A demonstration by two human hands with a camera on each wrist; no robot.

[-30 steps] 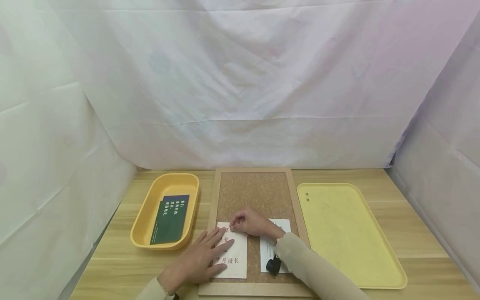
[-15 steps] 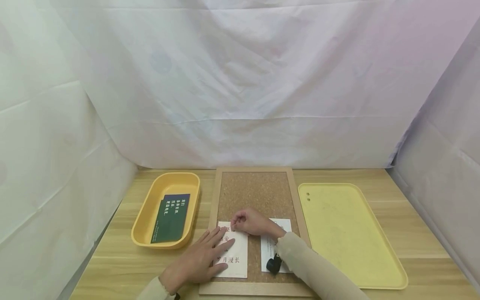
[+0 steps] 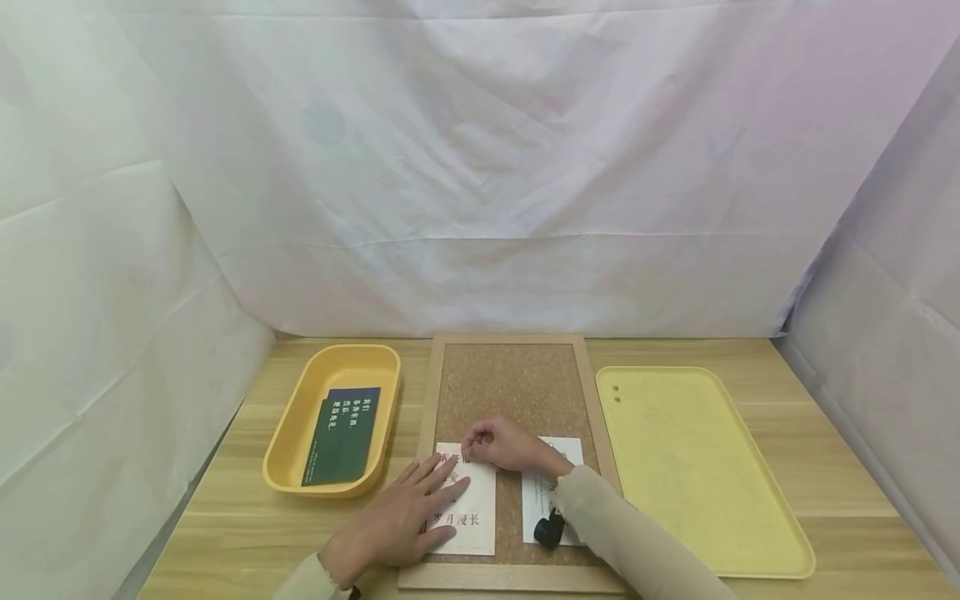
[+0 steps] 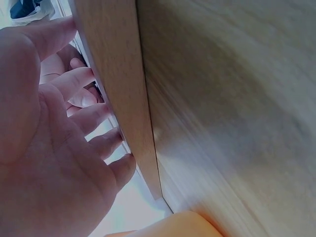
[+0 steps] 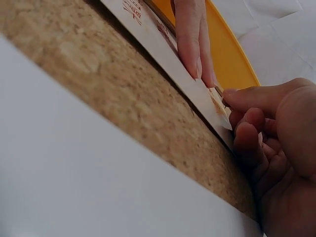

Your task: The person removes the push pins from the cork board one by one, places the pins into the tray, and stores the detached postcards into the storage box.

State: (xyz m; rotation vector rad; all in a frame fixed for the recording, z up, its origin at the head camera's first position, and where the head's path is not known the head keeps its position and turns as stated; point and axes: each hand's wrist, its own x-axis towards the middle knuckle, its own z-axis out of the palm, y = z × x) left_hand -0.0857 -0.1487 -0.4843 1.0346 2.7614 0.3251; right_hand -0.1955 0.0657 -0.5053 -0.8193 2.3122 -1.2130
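My left hand (image 3: 397,518) lies with straight, spread fingers on a white card (image 3: 472,533) with red characters, on the left of the framed cork board (image 3: 513,379). At the card's top edge my right hand (image 3: 504,443) pinches a tiny thumbtack between thumb and forefinger, its other fingers curled; the fingers mostly hide it. In the right wrist view, the thumb (image 5: 256,98) is close beside the left fingertips (image 5: 195,66). A second white card (image 3: 534,508) lies on the board's right side, partly under the right forearm.
A yellow-orange bin (image 3: 281,454) on the left holds green and blue cards (image 3: 341,442). The flat yellow tray (image 3: 697,475) on the right bears two small tacks (image 3: 617,393) near its far left corner. White cloth (image 3: 487,167) encloses the wooden table (image 3: 225,517).
The left fingertips have shifted slightly to the right over the card's upper characters. The right hand stays at the card's top edge.
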